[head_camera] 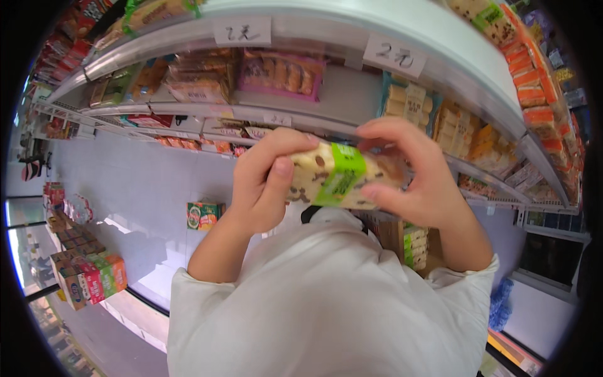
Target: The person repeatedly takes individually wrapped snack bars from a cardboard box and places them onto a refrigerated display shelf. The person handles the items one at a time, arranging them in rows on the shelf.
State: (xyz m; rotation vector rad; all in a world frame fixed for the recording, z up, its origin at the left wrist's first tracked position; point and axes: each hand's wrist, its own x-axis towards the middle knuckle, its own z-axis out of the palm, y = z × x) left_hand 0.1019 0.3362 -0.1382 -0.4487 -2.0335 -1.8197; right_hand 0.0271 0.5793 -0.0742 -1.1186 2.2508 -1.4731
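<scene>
A packaged pale bread loaf point(308, 176) with dark, raisin-like spots and a green label band is held in front of my white shirt. My left hand point(266, 176) grips its left end, with the thumb on the near face. At the other end my right hand point(407, 169) is curved around the loaf, its thumb against the wrapper and its fingers slightly blurred; whether it grips firmly I cannot tell. Beyond the hands is a shelf edge, with a pink-edged pack of rolls point(281, 75) and a blue-edged pack of pale rolls point(409, 104) on the shelf.
An upper shelf point(325, 14) with handwritten price cards curves across the top, and orange-wrapped packs point(530, 87) line its right side. An open cardboard box point(392, 235) with similar loaves stands below my right forearm. Cartons point(89, 282) and a green box point(204, 216) stand on the floor at left.
</scene>
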